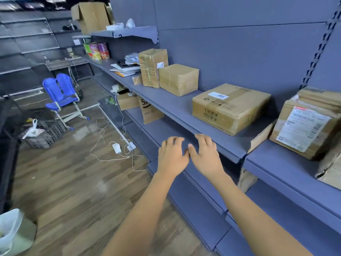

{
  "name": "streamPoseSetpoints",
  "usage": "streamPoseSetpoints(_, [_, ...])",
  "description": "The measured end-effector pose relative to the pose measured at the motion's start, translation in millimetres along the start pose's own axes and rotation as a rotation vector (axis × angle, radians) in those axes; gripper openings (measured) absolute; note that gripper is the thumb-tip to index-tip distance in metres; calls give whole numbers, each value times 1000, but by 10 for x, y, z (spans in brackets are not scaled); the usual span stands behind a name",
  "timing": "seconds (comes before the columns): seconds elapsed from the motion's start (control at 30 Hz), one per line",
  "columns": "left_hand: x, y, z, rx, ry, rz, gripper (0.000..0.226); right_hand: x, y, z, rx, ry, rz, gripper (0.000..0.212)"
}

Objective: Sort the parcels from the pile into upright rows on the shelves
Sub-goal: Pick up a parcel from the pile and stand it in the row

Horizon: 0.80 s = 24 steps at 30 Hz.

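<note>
Two empty hands hovered side by side before the parcel shelf.

Nearest, the left hand [171, 156] and right hand [204, 156] held nothing, fingers loosely bent and spread, thumbs almost meeting; whether the right fingertips touched the shelf [184, 108] edge could not be told. On that shelf, at the near right, sat a labelled box [306, 126], label facing outward. Left of it and apart, a flat box [230, 108] lay on its broad face, long axis along the shelf. Farther left a squat box [179, 79] touched a tall taped box [152, 68] standing on end, tilted slightly. Beyond lay flat mailers [125, 68], stacked.
</note>
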<state>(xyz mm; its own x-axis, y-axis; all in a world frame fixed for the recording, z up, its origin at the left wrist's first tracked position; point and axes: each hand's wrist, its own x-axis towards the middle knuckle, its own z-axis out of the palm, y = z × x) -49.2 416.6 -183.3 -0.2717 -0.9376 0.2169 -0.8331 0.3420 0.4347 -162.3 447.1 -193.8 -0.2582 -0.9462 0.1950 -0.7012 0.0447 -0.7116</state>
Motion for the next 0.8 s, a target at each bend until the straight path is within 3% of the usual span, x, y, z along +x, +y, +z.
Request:
streamPoseSetpoints(0.17, [863, 17, -29, 30, 38, 88, 44, 731, -7, -7, 28, 63, -23, 46])
streamPoseSetpoints(0.37, [1621, 102, 147, -94, 14, 109, 47, 1320, 121, -139, 88, 193, -78, 48])
streamPoseSetpoints(0.53, [2246, 294, 368, -231, 26, 194, 41, 1620, 108, -400, 96, 372, -84, 53])
streamPoseSetpoints(0.63, [2631, 380, 436, -364, 38, 253, 43, 1798, 179, -519, 13, 534, 1, 45])
streamPoseSetpoints(0.7, [2870, 409, 445, -465, -31, 258, 43, 1881, 245, -622, -96, 650, 83, 35])
streamPoseSetpoints(0.8, [3144, 415, 461, -460, -270, 293, 49, 1876, 306, -728, -234, 785, 286, 29])
